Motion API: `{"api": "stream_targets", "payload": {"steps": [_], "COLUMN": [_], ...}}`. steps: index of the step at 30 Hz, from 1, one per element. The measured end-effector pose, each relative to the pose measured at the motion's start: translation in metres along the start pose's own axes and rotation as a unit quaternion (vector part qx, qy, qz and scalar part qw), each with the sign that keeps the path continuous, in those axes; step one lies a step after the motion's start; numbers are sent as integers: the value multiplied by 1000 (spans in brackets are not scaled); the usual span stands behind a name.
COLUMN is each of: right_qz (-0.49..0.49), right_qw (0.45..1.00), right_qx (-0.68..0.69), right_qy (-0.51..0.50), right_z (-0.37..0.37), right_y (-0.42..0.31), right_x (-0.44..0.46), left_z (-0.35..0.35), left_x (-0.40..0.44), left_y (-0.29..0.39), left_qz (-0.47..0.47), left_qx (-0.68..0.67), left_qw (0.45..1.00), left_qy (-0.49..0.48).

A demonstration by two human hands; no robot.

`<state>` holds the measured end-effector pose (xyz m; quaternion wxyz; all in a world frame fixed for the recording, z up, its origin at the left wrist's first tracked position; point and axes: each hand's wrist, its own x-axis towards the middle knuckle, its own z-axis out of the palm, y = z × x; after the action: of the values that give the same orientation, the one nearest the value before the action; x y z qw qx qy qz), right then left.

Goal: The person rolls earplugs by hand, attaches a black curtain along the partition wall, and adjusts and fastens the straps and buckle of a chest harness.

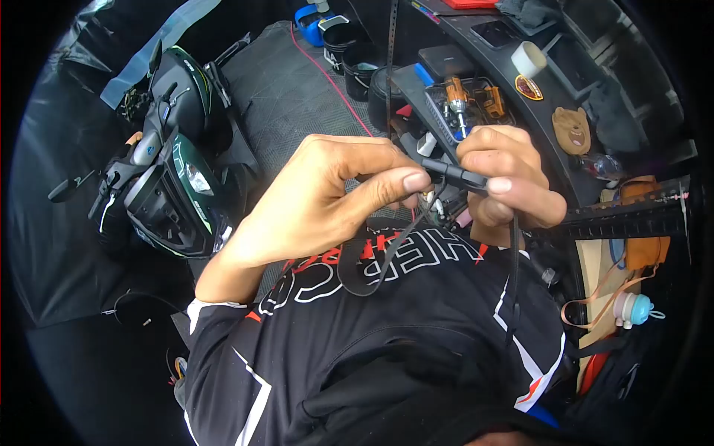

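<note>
In front of my chest, both hands hold a small black plastic buckle [455, 175]. My left hand [335, 189] pinches its left end between thumb and forefinger. On the other end, my right hand [513, 167] is closed, with the thumb along the buckle and the other fingers curled. A thin black strap [358, 284] loops down from the buckle area below my left hand. Another length of strap hangs under my right hand against the black shirt [416, 320]. The fingers hide part of the buckle, so I cannot tell whether its halves are joined.
A dark green and black scooter [178, 171] stands at the left, with a person's hand [134, 139] beside it. Black buckets [362, 70] stand at the back. The right-hand bench holds an orange drill [455, 93], a tape roll [528, 59] and a bear-shaped patch [571, 130].
</note>
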<state>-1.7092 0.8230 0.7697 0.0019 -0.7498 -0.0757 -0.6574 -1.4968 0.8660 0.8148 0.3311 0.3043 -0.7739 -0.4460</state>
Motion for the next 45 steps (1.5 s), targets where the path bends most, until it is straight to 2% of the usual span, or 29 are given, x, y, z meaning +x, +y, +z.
{"api": "stream_targets", "payload": {"steps": [1,3,5,6,7,9,10,12,13,15,17,19,23,24,27,31,33,34,39,40,45], "right_qz": [23,44,114,94,52,37,47,33,26,14,26,35,15,36,30,42,8,-5,-91,-61,-121], "right_qw": [999,998,979,968,971,957,957,950,942,962,962,971,978,977,985,991,996,994,993,992,992], "right_qx": [-9,-11,-131,-173,-190,-260,-259,-259,-306,-260,-257,-201,-195,-186,-142,-70,-30,-10,-18,23,12], "right_qy": [-27,-53,-109,-152,-137,-125,-120,-174,-134,-88,-89,-127,-78,-100,-90,-111,-87,-113,-66,-111,-40], "right_z": [-5,-12,-15,-18,-18,-16,-18,-25,-27,-35,-31,-32,-17,-19,-13,-14,-12,-17,-15,-21,-30], "right_y": [-3,-13,-28,-34,-29,-32,-32,-32,-30,-19,-19,-15,2,1,8,11,19,22,23,20,29], "right_x": [1,1,0,8,2,1,0,-1,-4,-9,-11,-11,-15,-12,-10,-13,-14,-14,-15,-12,-14], "left_z": [3,11,11,9,8,12,13,9,6,5,3,5,4,5,10,9,8,8,12,15,27], "left_x": [4,9,11,10,10,9,7,5,3,-2,-8,-14,-18,-20,-9,4,2,-2,-29,-33,-36], "left_y": [-4,-14,-10,-7,-5,-7,-5,-3,-2,-6,-10,-10,-6,-5,15,4,-4,-3,4,4,5], "left_qz": [3,101,103,108,110,149,143,135,132,121,127,56,25,2,-41,51,91,88,74,92,119], "left_qx": [3,97,130,143,154,164,197,248,269,264,257,204,168,140,80,183,206,222,245,254,308], "left_qw": [1000,989,983,981,980,972,967,957,952,952,949,965,975,980,979,968,961,958,958,953,926], "left_qy": [1,57,79,72,63,73,69,64,66,96,127,153,144,139,181,166,161,162,126,139,181]}}
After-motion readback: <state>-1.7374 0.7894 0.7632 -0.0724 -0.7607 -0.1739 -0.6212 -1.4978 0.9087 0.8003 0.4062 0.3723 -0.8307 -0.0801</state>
